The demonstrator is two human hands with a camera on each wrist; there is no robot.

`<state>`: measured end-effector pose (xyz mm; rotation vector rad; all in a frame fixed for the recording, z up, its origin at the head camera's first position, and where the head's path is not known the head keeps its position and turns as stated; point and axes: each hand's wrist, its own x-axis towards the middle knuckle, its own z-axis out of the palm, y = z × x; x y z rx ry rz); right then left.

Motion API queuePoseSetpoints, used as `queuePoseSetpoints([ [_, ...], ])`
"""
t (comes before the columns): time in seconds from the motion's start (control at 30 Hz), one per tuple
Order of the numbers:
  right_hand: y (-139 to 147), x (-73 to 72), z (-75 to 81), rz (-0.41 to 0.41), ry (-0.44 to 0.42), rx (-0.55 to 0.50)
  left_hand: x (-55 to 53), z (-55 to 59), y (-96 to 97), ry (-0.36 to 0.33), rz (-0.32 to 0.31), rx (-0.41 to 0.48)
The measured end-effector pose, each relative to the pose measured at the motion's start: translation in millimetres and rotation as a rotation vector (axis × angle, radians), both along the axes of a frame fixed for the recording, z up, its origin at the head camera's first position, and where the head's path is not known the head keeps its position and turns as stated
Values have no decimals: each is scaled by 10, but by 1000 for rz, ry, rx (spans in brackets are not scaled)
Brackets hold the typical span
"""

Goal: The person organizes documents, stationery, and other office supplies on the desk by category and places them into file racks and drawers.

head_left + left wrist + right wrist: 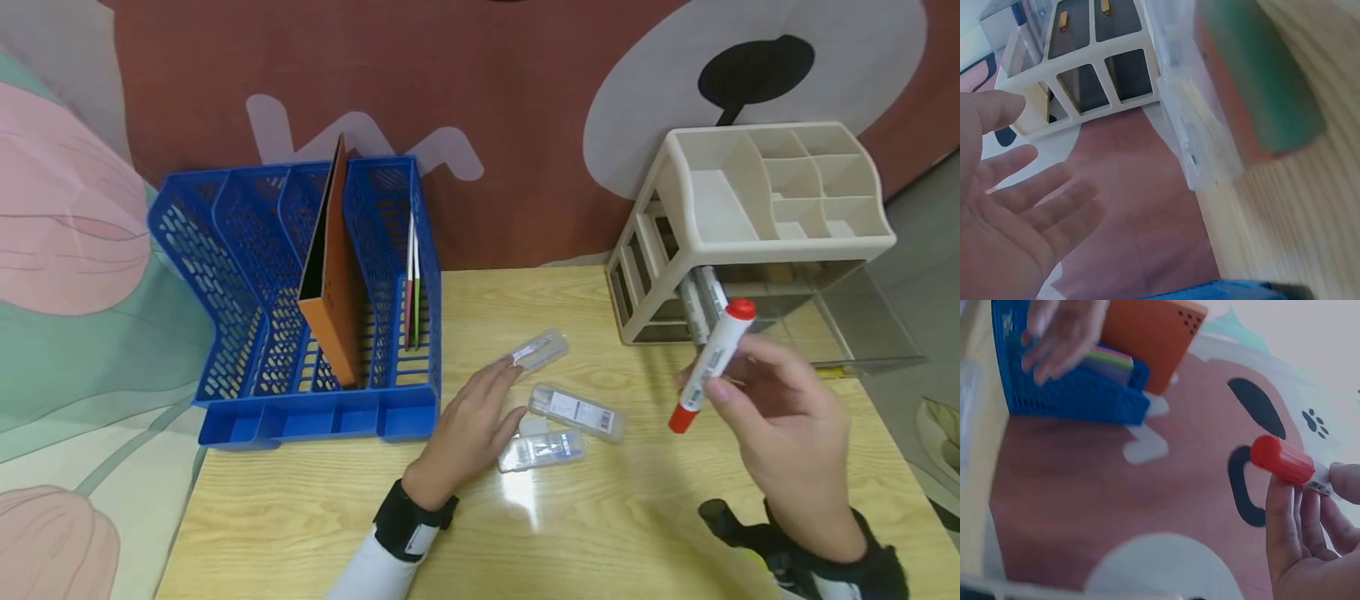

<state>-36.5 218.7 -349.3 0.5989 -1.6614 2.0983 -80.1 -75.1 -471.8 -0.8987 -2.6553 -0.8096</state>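
Note:
My right hand (795, 437) pinches a whiteboard marker (714, 360) with a white barrel and red ends, tilted above the table in front of the desktop organizer (678, 192). The red cap (1282, 458) points away from the fingers in the right wrist view. Two silvery-grey pens (694, 310) show behind the marker, under the organizer's top. My left hand (467, 427) has its fingers stretched out beside several clear plastic cases. One case (551, 353) lies by its fingertips, a labelled case (611, 423) to the right, and another case (542, 452) nearer me.
A blue file rack (318, 423) stands at the left, holding an orange folder (341, 317) and thin booklets (412, 292). The cream organizer has small top compartments and a clear drawer (873, 321) pulled out. A patterned cloth (517, 200) hangs behind the wooden table (585, 533).

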Motion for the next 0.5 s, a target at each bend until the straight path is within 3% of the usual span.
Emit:
queuePoseSetpoints([
  [0.23,321,-56,189,-205,-30,127,14,-22,-104,4,-23,-90],
  [0.33,439,-82,262,-292,-86,286,23,-35,-144,10,-31,-122],
  [0.47,588,-133,356,-446,-176,585,47,-54,-193,22,-38,-158],
  [0.5,627,-162,365,-451,-178,598,54,-58,-204,24,-37,-168],
])
